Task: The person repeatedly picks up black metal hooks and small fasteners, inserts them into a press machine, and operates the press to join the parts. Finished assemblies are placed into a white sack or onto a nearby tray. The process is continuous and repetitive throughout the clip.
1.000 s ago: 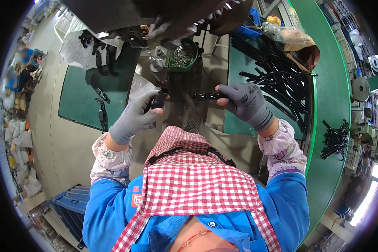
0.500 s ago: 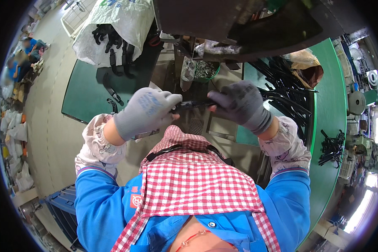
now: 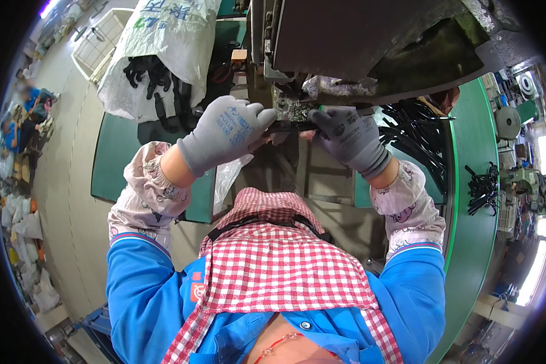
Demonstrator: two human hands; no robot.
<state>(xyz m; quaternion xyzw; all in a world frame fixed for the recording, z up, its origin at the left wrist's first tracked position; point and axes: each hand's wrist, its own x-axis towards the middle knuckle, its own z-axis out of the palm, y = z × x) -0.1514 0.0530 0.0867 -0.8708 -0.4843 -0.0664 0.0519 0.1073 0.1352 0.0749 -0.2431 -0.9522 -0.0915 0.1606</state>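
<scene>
My left hand (image 3: pixel 226 134), in a grey work glove, is closed on one end of a dark, narrow black strip (image 3: pixel 290 126). My right hand (image 3: pixel 354 141), gloved the same way, grips the strip's other end. Between the two hands the strip lies roughly level, at the near side of a large dark machine (image 3: pixel 346 51). Bright metal chips (image 3: pixel 294 109) show just beyond it. Whether the strip touches the machine I cannot tell; fingers hide both its ends.
At the left, a white woven sack (image 3: pixel 164 45) spills black curved parts (image 3: pixel 148 76) over a green table (image 3: pixel 118 158). Long black strips (image 3: pixel 415 142) lie piled on the right. Beyond them, a green bench (image 3: pixel 473 242) carries a smaller black heap (image 3: pixel 482 189). People sit far left.
Both hands have moved forward with the black strip, up to the machine. The view has shifted too, and the green tub of metal chips seen before is now mostly covered.
</scene>
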